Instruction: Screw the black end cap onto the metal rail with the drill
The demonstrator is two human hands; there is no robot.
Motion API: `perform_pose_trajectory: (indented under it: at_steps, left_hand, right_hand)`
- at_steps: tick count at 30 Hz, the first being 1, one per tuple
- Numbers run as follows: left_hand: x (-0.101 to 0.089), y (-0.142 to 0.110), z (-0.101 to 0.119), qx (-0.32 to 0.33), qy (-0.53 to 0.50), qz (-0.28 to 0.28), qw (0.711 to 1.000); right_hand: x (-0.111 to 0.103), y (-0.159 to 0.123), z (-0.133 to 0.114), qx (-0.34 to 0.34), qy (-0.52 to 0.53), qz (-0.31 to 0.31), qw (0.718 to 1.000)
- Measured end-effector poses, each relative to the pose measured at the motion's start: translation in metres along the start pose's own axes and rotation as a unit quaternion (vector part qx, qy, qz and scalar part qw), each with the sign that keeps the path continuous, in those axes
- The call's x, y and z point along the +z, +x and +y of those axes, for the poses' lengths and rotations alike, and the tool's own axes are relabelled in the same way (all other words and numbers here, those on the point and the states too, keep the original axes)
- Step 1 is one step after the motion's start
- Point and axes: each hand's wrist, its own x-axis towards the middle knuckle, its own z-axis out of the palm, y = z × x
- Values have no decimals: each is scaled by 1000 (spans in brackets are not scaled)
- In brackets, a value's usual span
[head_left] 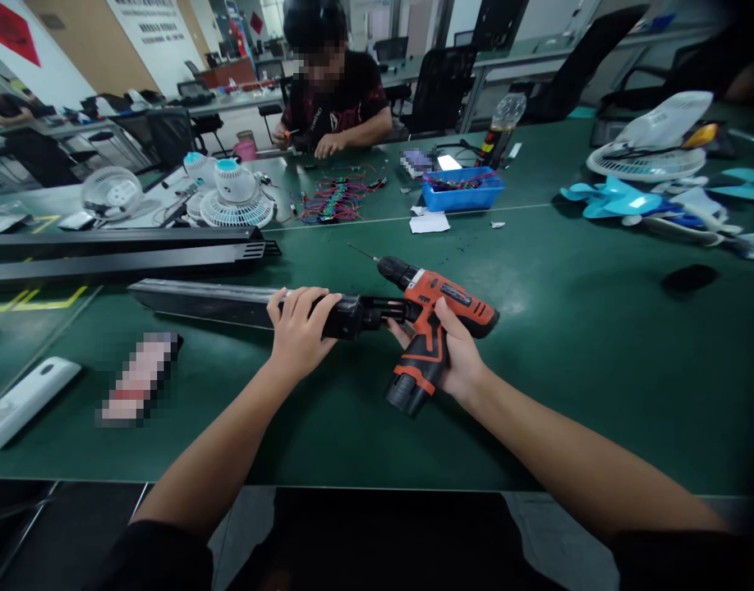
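The left hand (300, 328), fingers slightly parted, grips the right-hand end of a long black bar (210, 305) above the green table (599, 369). Just beside that end, the right hand (466, 357) is wrapped around the handle of an orange and black drill (432, 304), its bit pointing away to the upper left. Farther back, a blue tray (463, 197) holds tangled wires (469, 177); near it stands a bottle (503, 123), contents unclear.

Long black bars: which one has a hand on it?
The front bar, held near its right end by the left hand; the bars behind have no hand on them.
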Motion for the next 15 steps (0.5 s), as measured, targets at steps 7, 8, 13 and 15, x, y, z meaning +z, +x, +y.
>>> perform_pose_trajectory:
  at_steps: [7, 8, 13, 15]
  left_hand:
    - [5, -9, 0, 20, 25, 27, 999]
    - [5, -10, -1, 17, 22, 24, 999]
    - [4, -19, -5, -11, 0, -11, 1000]
    - [3, -24, -4, -18, -10, -14, 1000]
  right_hand:
    - [4, -1, 1, 24, 14, 33, 999]
    - [4, -1, 1, 21, 13, 34, 999]
    - [8, -1, 0, 2, 6, 27, 1000]
    - [10, -1, 0, -5, 11, 26, 1000]
